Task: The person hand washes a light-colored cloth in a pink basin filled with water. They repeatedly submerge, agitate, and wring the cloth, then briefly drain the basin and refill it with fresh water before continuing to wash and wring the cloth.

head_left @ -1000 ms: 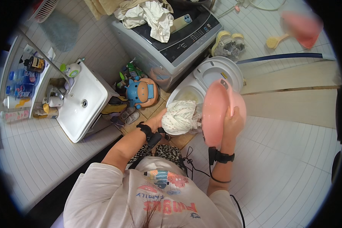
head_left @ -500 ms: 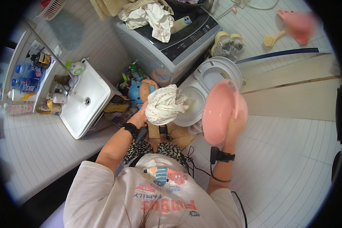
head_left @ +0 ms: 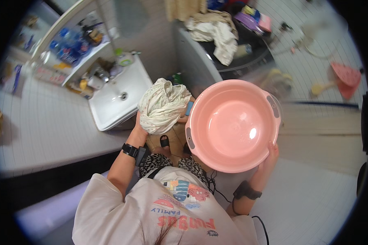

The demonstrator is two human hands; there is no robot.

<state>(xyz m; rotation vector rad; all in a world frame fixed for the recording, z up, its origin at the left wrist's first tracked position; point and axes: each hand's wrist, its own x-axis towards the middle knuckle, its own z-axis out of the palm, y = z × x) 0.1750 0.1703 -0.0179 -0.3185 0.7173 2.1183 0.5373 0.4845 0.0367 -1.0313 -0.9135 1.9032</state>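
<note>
Left hand point(head_left: 140, 127) grip: closed around the underside of a bundled white cloth point(head_left: 162, 105), which it holds up at chest level. Right hand point(head_left: 270, 152) grip: fingers hooked over the rim of a pink basin point(head_left: 232, 124) at the basin's 4 o'clock edge.

I note these changes. One second ago the cloth hung low beside the basin, near the round white tub; it now sits higher, touching the basin's rim at 9 o'clock. The basin stood edge-on then; it now lies tipped with its open mouth facing up toward the camera. I judge that the cloth is lifted out and the empty basin is presented to receive it.

The basin is round, so no long axis applies. The cloth bundle's long axis runs roughly from 7 to 1 o'clock. A white sink point(head_left: 117, 98) lies at 10 o'clock from the cloth.
</note>
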